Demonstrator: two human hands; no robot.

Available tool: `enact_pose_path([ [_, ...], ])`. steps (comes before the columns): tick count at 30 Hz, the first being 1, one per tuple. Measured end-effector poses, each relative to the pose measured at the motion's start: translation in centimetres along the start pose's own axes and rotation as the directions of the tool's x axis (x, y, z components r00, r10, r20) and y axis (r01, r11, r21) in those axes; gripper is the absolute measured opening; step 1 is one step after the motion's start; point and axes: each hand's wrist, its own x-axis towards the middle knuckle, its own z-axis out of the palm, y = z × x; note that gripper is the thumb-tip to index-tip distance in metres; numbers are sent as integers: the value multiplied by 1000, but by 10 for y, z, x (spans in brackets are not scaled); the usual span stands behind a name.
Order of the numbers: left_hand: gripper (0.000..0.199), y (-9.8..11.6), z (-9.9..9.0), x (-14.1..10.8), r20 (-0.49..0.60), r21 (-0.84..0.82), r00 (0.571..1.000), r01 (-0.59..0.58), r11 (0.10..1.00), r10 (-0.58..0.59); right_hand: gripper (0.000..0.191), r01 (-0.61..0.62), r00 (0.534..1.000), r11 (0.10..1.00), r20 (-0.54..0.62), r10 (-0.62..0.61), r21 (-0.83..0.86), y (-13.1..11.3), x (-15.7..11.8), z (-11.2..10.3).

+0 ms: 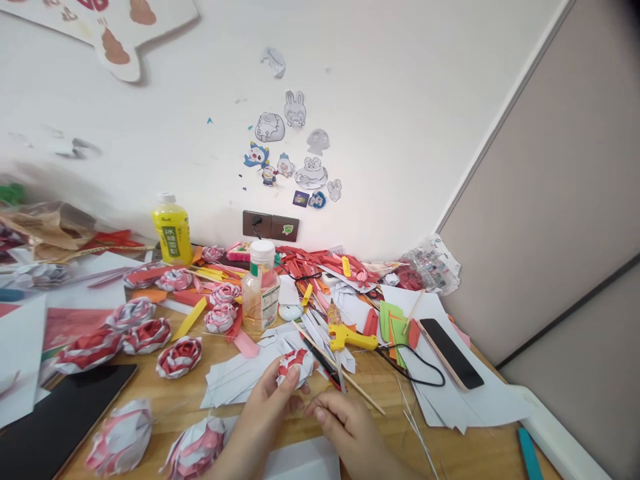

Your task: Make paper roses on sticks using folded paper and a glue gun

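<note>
A small red and white folded paper flower (295, 365) is held between the thumb and fingers of my left hand (273, 400), low in the middle of the view. Just right of it, my right hand (343, 423) has its fingertips pinched together below the flower; what they hold, if anything, is too small to tell. Beyond the hands lie a yellow glue gun (353, 338), a wooden stick (363, 390) and white paper strips (233, 380). A finished-looking red and white flower (179, 357) rests to the left.
Several more paper flowers (147, 335) lie at the left, near a black tablet (70, 417). A clear bottle (261, 287) and a yellow bottle (173, 230) stand behind. At the right are green paper pieces (393, 323), a phone (453, 353) and a black cable (425, 383).
</note>
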Motion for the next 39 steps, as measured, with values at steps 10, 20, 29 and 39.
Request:
enact_pose_path([
  [10, 49, 9, -2, -3, -73, -31, 994, -81, 996, 79, 31, 39, 999, 986, -7, -40, -163, 6, 2, -3],
  [20, 58, 10, -7, 4, -43, -112, 993, -114, 987, 110, 30, 239, 949, 771, -26, -313, -590, 11, 1, -8],
  [29, 29, 6, -5, -17, 277, 443, 916, -390, 807, 291, 45, 299, 920, 857, -110, -375, -420, 10, 3, 6],
  [39, 27, 21, 5, -27, 190, 392, 889, -457, 798, 416, 35, 320, 941, 908, -19, -337, -269, -5, 3, 10],
])
